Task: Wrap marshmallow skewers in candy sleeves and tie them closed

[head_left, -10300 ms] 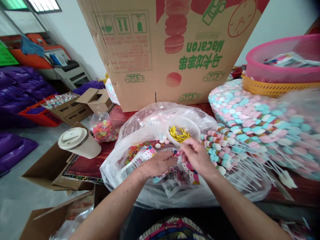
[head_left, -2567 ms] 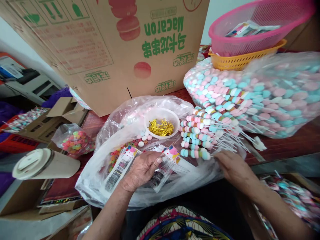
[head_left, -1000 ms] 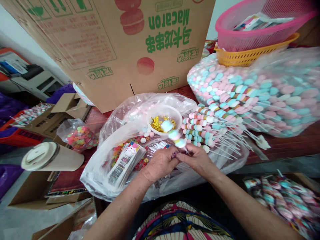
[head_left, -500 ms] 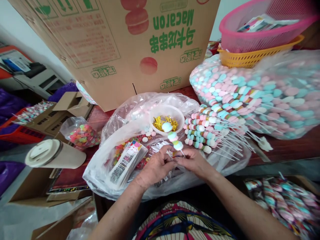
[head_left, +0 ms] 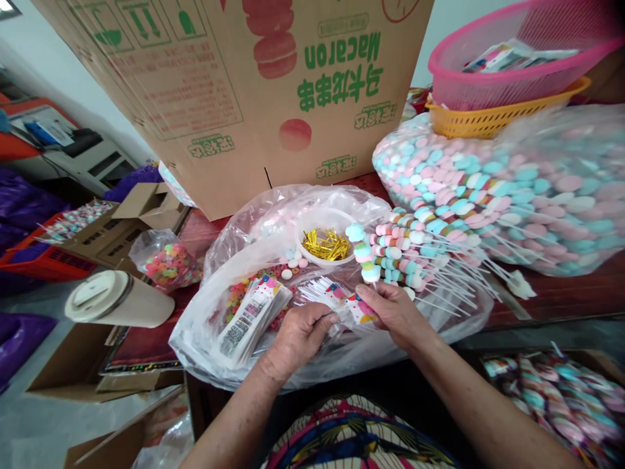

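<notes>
My right hand point(head_left: 394, 314) pinches the stick of a marshmallow skewer point(head_left: 364, 253), which stands upright with blue, pink, green and white pieces. My left hand point(head_left: 303, 331) is closed, thumb against fingers, at the edge of a clear plastic bag with colourful print point(head_left: 361, 309). That bag stretches between the two hands, its printed part just under my right fingers; how it is gripped is partly hidden. Behind my left hand lie white sticks point(head_left: 312, 288). A stack of printed bags point(head_left: 251, 320) is to the left. Gold twist ties point(head_left: 326, 245) fill a white bowl point(head_left: 347, 221).
Finished skewers point(head_left: 439, 260) are piled on the right, before a big bag of marshmallows point(head_left: 551, 189). Pink point(head_left: 488, 85) and yellow baskets point(head_left: 473, 124) sit on it. A large carton point(head_left: 263, 150) stands behind. A lidded cup point(head_left: 146, 301) and a bag of gummy rings point(head_left: 168, 260) are left.
My hands, together before, have moved apart. The right one carried the skewer to the right, towards the pile, and the printed bag now shows between the hands.
</notes>
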{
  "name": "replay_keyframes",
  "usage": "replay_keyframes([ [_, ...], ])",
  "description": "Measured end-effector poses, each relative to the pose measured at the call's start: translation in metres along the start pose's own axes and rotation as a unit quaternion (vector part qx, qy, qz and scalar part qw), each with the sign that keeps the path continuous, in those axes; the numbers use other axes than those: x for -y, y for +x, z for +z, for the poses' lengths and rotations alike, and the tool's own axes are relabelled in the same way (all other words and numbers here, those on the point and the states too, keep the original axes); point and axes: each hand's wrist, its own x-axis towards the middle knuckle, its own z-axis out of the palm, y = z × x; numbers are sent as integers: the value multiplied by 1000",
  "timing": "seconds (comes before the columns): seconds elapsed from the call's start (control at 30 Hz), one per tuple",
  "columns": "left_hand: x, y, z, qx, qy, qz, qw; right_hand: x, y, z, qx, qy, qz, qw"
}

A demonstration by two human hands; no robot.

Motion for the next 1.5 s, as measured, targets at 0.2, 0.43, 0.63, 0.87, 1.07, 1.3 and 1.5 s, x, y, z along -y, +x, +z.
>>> replay_keyframes([
  [0.2,3,-3,-21,-10,27,39,999,24,-6,-40,-9,28,-27,999],
  [0.43,-6,9,-13,-10,152,62,986,26,-6,5,86,19,-9,996],
  [0.63,9,3,1,-104,89,20,990,15,0,23,-26,56,-8,998],
  [0.87,32,-5,-15,-100,10,24,995,26,-4,-45,-40,-138,-136,980],
  [1.07,17,1,-34,-47,8,52,997,53,-9,-79,12,-372,-353,858],
  [1.3,7,6,-41,-51,52,90,993,55,-2,-96,-29,-577,-477,662],
  [1.5,8,10,-41,-9,117,65,991,60,-15,-106,-33,-669,-515,535],
])
